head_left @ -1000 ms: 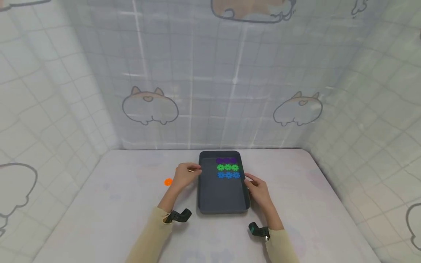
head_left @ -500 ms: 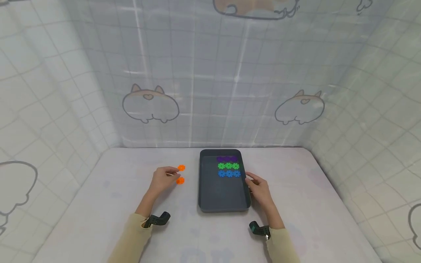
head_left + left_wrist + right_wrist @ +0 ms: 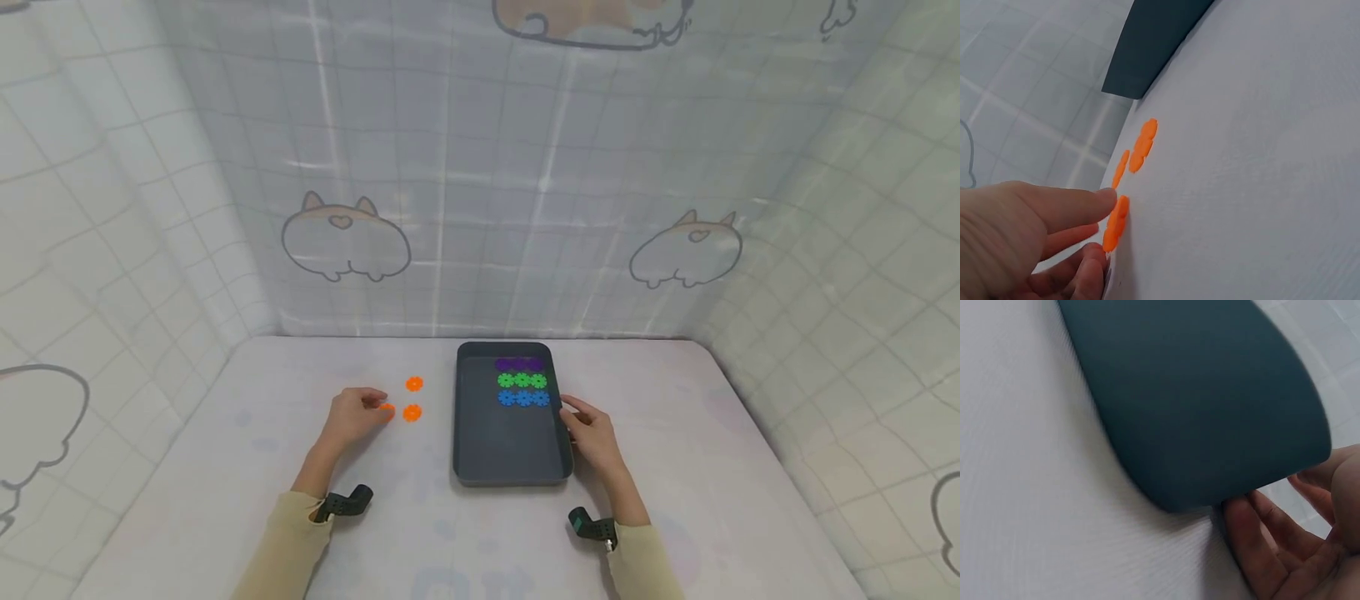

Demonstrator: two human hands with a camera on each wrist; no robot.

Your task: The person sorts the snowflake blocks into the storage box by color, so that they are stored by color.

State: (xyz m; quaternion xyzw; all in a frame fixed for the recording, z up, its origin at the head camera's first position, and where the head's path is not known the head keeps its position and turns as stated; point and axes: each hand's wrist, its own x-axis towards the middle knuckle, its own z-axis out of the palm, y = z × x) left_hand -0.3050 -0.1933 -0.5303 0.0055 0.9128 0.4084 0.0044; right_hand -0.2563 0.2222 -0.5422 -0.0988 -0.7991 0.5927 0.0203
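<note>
In the head view my left hand (image 3: 356,417) is low over the table, left of the dark grey tray (image 3: 510,454). Its thumb and fingers pinch an orange notched disc (image 3: 1116,224), with the thumb tip at its upper edge in the left wrist view. Two more orange discs lie just to the right, one farther back (image 3: 414,383) and one nearer (image 3: 412,412). My right hand (image 3: 592,435) grips the tray's right side, thumb at the rim and fingers against the outer wall. Inside the tray, rows of purple discs (image 3: 520,364), green discs (image 3: 522,380) and blue discs (image 3: 523,398) lie toward the right.
A pale printed cloth covers the table (image 3: 450,550). Curtains with a grid and cartoon dogs enclose its back (image 3: 480,250) and both sides. Each wrist carries a small black camera, the left one (image 3: 348,502) and the right one (image 3: 591,525).
My left hand has moved left from the tray's left edge, past two orange discs that came into sight, to the leftmost one. The right hand has stayed at the tray.
</note>
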